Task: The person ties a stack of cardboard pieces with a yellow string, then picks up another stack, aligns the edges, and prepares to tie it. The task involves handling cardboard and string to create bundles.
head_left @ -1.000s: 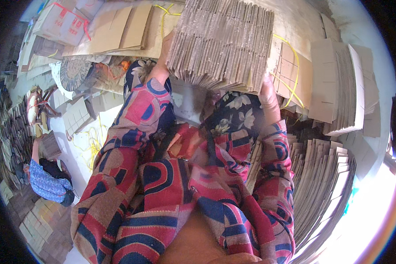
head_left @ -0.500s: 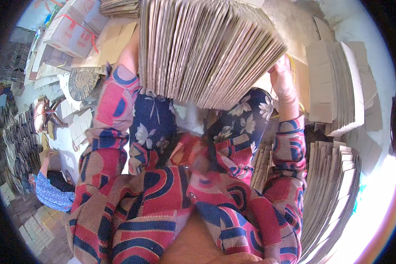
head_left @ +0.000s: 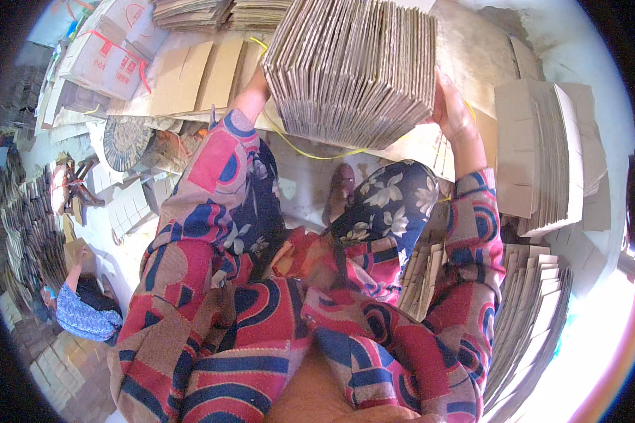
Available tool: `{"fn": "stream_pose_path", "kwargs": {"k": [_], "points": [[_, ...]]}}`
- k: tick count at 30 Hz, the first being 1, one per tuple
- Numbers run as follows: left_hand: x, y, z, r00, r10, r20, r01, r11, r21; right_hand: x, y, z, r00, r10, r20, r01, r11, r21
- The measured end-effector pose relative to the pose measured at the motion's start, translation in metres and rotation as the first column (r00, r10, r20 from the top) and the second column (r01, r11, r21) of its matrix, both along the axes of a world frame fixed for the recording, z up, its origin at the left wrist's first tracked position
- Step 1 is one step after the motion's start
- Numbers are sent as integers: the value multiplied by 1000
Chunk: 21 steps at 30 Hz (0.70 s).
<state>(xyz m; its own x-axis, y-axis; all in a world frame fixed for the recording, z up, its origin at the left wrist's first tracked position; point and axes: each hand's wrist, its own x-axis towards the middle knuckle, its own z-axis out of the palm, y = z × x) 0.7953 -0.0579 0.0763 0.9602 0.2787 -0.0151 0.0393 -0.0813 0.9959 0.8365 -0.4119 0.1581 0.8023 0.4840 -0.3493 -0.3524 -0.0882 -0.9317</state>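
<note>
A thick bundle of cardboard sheets (head_left: 349, 77), standing on edge side by side, is squeezed between my two hands above the work table (head_left: 466, 42). My left hand (head_left: 256, 90) grips its left end, with most of the fingers hidden behind the cardboard. At the right end, my right hand (head_left: 450, 113) presses on the outermost sheet, fingers pointing away from me. A yellow strap (head_left: 317, 155) hangs in a loop below the bundle, over the table's near edge.
Flat cardboard pieces (head_left: 183, 77) lie left of the bundle, near a white carton (head_left: 106, 60) with red tape. Stacked cardboard (head_left: 543, 148) stands at the right, with more sheets (head_left: 529, 303) below it. A co-worker in a blue top (head_left: 85, 310) is at the far left.
The bundle has swung level and its sheets sit closer together. My left hand has moved rightward with it, uncovering flat cardboard and the yellow strap on the table.
</note>
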Motion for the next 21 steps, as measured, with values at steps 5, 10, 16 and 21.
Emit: {"fn": "stream_pose_path", "kwargs": {"k": [5,10,16,21], "points": [[-18,-16,28,872,73,484,-89,996,10,-32,24,11,914,-186,359,136,978,161],[-14,-33,40,857,166,488,65,904,-422,-31,39,-1,588,7,809,41,998,-39],[-12,-35,13,906,241,349,54,750,-659,-28,21,-110,920,-234,313,143,948,286],[-45,-36,-17,977,140,162,-32,844,-536,-61,31,-116,951,-307,-44,290,829,478]]}}
